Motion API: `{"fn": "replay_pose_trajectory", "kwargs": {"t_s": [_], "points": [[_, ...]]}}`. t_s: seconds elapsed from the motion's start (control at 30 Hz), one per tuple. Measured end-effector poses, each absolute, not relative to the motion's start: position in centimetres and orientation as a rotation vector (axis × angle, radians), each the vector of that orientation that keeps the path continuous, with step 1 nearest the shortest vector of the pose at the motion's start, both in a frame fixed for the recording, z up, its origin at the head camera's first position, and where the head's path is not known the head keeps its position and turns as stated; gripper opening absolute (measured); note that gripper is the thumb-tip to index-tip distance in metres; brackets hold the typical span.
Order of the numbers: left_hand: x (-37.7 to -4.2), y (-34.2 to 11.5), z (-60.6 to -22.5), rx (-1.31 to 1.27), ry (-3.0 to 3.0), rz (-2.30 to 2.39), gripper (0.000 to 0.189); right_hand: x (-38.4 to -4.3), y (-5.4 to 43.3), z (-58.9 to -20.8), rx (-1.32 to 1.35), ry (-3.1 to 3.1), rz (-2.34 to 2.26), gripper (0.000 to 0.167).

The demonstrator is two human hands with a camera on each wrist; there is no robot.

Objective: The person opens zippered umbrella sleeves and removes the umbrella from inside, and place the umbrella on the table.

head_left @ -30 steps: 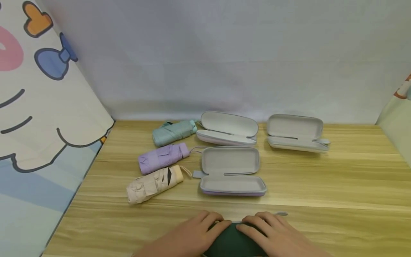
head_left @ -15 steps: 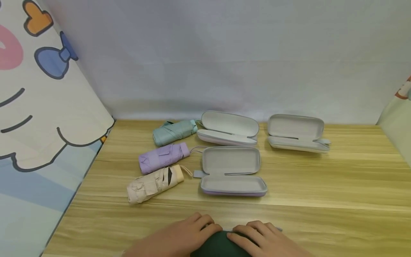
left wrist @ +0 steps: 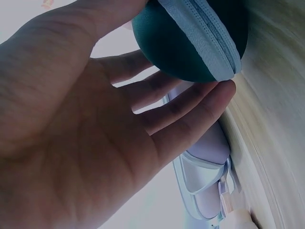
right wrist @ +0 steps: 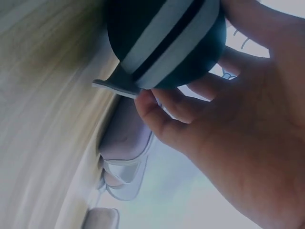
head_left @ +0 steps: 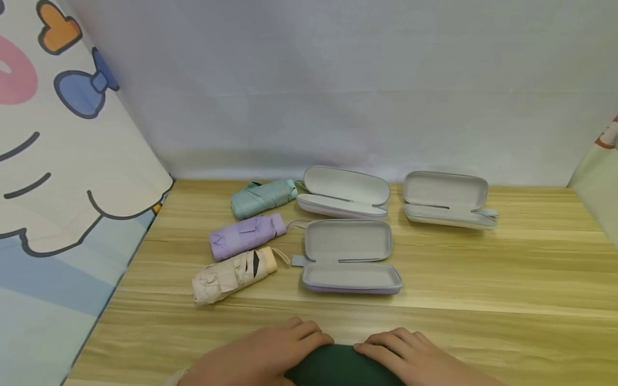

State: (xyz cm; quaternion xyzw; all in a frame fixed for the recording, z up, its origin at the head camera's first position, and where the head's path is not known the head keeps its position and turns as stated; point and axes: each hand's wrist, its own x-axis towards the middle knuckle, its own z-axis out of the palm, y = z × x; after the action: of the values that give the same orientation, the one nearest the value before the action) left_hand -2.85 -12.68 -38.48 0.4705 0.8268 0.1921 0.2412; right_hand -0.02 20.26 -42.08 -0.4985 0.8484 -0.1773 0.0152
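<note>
A dark green zippered hard case (head_left: 343, 367) lies at the bottom edge of the head view, its near part cut off. My left hand (head_left: 270, 348) holds its left end, and my right hand (head_left: 410, 354) grips the right end. The left wrist view shows a pale grey zipper band (left wrist: 205, 38) around the case, with fingertips at its far side and the thumb over the top. In the right wrist view two light bands run along the case (right wrist: 205, 59) with a dark strip between them. A grey tab (right wrist: 116, 87) sticks out near those fingertips.
Beyond the hands, an unzipped purple case (head_left: 347, 276) stands open, with a pinkish case (head_left: 345, 187) behind it and a cream case (head_left: 444, 195) at right. Folded umbrellas lie left: teal (head_left: 263, 198), purple (head_left: 246, 236) and beige (head_left: 232, 276). A white cloth (head_left: 338, 96) hangs behind.
The green case and both hands shifted slightly left and toward the person, then the right hand slid back right, widening the gap between the hands. The grey tab at right has gone from the head view.
</note>
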Motion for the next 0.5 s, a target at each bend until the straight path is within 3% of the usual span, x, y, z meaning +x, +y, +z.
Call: {"fn": "replay_pose_trajectory", "kwargs": {"t_s": [0.33, 0.5], "points": [[-2.4, -12.3, -38.5, 1.29, 2.332, 0.401, 0.072, -0.1, 20.1, -41.9, -1.512, 2.604, -0.592, 0.073], [-2.6, -12.2, -40.8, 1.362, 2.363, 0.342, 0.078, -0.2, 20.2, -42.1, -1.478, 2.577, -0.623, 0.061]]}}
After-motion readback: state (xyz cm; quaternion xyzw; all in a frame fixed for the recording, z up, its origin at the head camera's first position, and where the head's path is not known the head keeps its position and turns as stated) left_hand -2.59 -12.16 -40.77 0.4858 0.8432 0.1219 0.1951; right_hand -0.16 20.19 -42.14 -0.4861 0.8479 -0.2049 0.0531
